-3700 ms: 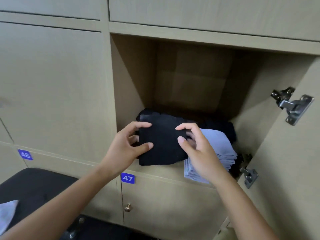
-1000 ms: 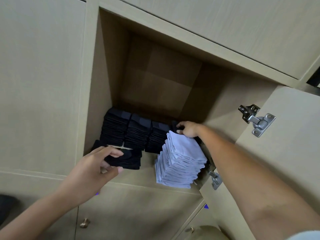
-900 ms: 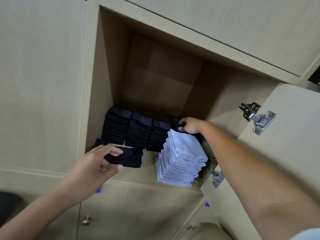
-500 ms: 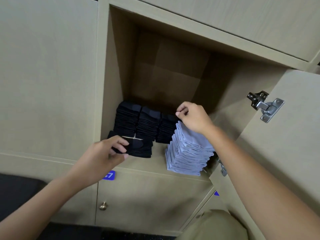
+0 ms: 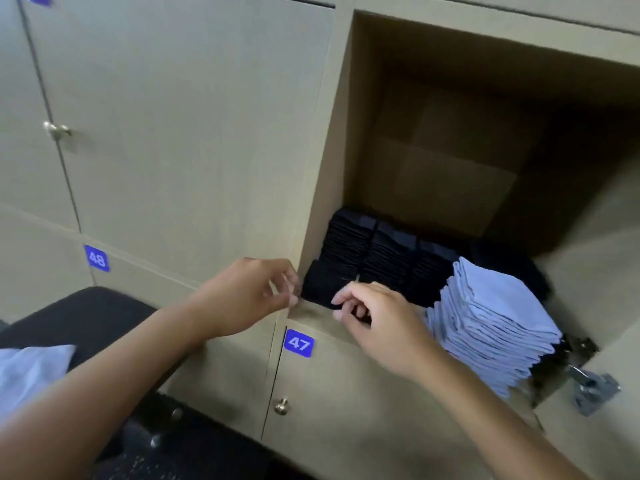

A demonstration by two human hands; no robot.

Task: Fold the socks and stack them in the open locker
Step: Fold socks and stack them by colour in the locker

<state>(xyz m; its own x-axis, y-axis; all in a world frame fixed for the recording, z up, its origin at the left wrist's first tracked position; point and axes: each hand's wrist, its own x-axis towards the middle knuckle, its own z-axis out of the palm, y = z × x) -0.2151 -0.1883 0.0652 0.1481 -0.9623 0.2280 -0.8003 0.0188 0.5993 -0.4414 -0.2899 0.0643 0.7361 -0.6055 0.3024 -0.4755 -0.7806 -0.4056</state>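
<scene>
Both hands, left (image 5: 247, 294) and right (image 5: 375, 318), pinch the black sock (image 5: 320, 287) left of the blue stack (image 5: 491, 327); square it before letting go.

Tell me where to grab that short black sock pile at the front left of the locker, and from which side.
Take the short black sock pile by its front edge, coming from the open front of the locker, thumb on top and fingers beneath. The wall stands close on its left, taller black stacks behind, and the light blue stack on its right.
</scene>
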